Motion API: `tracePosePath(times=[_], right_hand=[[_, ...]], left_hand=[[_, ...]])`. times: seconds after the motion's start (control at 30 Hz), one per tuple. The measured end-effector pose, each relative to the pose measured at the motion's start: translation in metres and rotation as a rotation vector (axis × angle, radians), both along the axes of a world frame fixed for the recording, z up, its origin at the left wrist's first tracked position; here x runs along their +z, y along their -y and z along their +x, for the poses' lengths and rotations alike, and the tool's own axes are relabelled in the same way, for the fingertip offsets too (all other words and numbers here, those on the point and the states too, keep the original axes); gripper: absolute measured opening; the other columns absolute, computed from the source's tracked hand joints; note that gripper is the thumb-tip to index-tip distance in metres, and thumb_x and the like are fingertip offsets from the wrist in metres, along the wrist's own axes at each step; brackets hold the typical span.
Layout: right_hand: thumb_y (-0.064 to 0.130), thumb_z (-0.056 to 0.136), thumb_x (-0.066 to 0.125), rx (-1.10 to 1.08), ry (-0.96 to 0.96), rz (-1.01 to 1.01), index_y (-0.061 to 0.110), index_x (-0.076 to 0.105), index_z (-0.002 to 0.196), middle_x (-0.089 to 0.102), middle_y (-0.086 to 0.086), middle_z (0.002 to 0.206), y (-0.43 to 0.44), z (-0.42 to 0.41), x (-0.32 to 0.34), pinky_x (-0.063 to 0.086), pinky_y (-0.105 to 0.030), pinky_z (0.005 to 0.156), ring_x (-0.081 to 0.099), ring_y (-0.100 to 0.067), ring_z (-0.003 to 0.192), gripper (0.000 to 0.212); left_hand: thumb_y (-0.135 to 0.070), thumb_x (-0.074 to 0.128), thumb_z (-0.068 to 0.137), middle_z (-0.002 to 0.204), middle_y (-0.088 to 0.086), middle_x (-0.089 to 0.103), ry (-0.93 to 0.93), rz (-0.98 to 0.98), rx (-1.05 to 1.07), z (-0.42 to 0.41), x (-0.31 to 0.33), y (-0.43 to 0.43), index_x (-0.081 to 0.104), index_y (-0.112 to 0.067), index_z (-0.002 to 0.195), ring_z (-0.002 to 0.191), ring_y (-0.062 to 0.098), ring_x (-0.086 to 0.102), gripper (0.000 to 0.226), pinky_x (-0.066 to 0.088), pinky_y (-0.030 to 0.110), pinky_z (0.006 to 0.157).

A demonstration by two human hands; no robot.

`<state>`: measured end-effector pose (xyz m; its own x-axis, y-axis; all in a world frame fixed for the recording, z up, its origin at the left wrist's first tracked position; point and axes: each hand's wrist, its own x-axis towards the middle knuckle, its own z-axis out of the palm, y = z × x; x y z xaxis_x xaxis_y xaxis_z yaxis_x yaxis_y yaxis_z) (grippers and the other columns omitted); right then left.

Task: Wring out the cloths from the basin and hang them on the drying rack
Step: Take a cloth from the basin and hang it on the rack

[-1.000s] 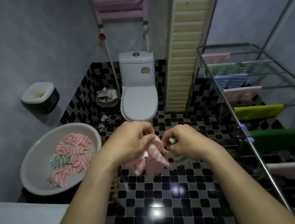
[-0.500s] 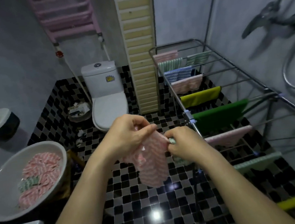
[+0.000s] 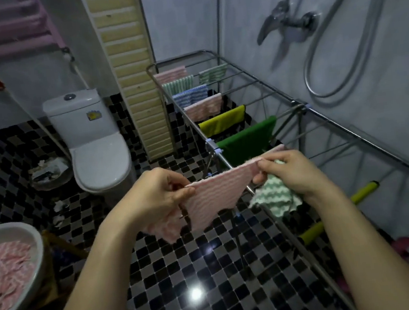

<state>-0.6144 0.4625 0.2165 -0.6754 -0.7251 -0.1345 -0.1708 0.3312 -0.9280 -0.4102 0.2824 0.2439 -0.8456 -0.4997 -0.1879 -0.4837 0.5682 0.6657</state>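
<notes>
A pink striped cloth point(image 3: 215, 194) is stretched flat between my hands, just left of the drying rack's near rail point(image 3: 227, 163). My left hand point(image 3: 158, 194) pinches its left corner. My right hand point(image 3: 290, 170) pinches the right corner and also holds a green and white cloth point(image 3: 275, 195) hanging under its palm. The metal drying rack point(image 3: 326, 115) carries several cloths on its far bars: pink, green striped, blue, yellow and dark green point(image 3: 245, 141). The white basin point(image 3: 35, 253) at the lower left holds more pink cloths point(image 3: 5, 269).
A white toilet point(image 3: 96, 152) stands at the back with a waste bin point(image 3: 50, 172) to its left. A shower mixer and hose point(image 3: 293, 25) hang on the right wall. A yellow-green handle point(image 3: 335, 212) lies under the rack. The floor is glossy black checked tile.
The pink cloth was bunched between my hands; now it is spread flat and raised towards the rack. My view has turned right, away from the basin.
</notes>
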Motion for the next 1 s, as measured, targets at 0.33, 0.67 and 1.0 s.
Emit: tracePosePath(times=[0.33, 0.67, 1.0], right_hand=[[0.010, 0.085, 0.070, -0.470, 0.140, -0.298, 0.015, 0.074, 0.080, 0.075, -0.003, 0.075, -0.077, -0.011, -0.003, 0.055, -0.032, 0.070, 0.070, -0.018, 0.071, 0.008], [0.019, 0.089, 0.065, -0.451, -0.469, 0.071, 0.023, 0.073, 0.088, 0.071, 0.003, 0.087, -0.157, -0.115, 0.000, 0.047, -0.027, 0.072, 0.065, -0.016, 0.085, 0.009], [0.009, 0.091, 0.061, -0.575, -0.360, -0.079, 0.012, 0.071, 0.113, 0.070, 0.001, 0.104, -0.189, -0.218, -0.013, 0.040, 0.002, 0.062, 0.065, -0.013, 0.085, 0.024]], left_hand=[[-0.026, 0.067, 0.089, 0.080, -0.014, 0.072, -0.303, 0.092, -0.044, -0.043, -0.002, -0.060, 0.076, -0.025, 0.093, 0.073, -0.002, 0.065, 0.010, 0.047, 0.016, 0.062], [-0.023, 0.059, 0.095, 0.085, -0.021, 0.064, -0.340, 0.009, -0.100, -0.148, -0.011, -0.135, 0.067, -0.034, 0.090, 0.077, -0.007, 0.061, 0.014, 0.043, 0.008, 0.056], [-0.023, 0.059, 0.095, 0.088, -0.009, 0.070, -0.298, 0.223, -0.006, -0.252, -0.037, -0.192, 0.069, -0.025, 0.094, 0.073, 0.003, 0.067, 0.011, 0.057, 0.023, 0.061]])
